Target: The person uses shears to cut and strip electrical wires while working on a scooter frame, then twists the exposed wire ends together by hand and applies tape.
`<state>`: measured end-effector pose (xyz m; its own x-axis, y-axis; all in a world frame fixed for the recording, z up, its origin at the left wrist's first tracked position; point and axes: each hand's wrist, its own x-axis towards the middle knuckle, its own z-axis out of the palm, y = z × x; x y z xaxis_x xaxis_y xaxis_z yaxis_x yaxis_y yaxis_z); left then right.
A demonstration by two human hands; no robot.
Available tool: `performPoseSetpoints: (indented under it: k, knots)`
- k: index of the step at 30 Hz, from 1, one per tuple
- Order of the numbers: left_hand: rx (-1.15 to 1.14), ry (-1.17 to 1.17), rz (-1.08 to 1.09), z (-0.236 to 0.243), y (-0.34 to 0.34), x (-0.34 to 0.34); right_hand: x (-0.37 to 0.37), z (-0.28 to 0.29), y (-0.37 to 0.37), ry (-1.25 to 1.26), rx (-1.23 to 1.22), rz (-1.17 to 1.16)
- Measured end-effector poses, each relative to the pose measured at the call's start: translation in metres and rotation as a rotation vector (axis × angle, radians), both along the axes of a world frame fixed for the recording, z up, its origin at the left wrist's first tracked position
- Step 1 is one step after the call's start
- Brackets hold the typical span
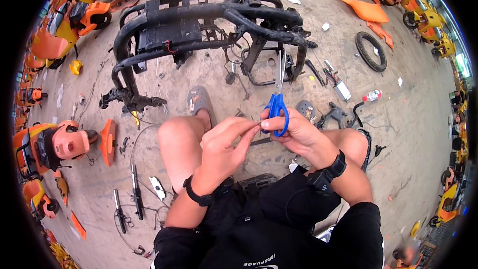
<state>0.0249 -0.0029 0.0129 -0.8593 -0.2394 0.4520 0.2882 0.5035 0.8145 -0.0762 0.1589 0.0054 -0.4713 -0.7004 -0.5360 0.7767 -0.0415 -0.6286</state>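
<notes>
Blue-handled scissors point(277, 107) are in my right hand point(301, 132), their blades closed and pointing away from me toward the frame. The thumb and fingers are closed around one of the handle loops. Close beside it, my left hand point(229, 139) has its thumb and fingertips pinched together. A small dark bit shows at those fingertips, too tiny to name, and the two hands nearly meet there. Beyond them stands a black tubular scooter frame point(184, 15), with loose wires hanging from it; neither hand touches it.
Shock absorbers point(136, 192) lie on the concrete at my left, beside cables. A tire point(371, 51), an orange body panel point(361, 6), a silver box-shaped part point(342, 90) and a plastic bottle point(372, 95) lie to the right. Orange and yellow scooters point(64, 35) line both sides.
</notes>
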Motion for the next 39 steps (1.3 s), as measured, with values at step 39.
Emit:
performPoseSetpoints:
  k: [39]
  knots:
    - [-0.112,0.044,-0.044,-0.002,-0.006,0.001,0.002,0.001,-0.004,0.212,0.057,0.012]
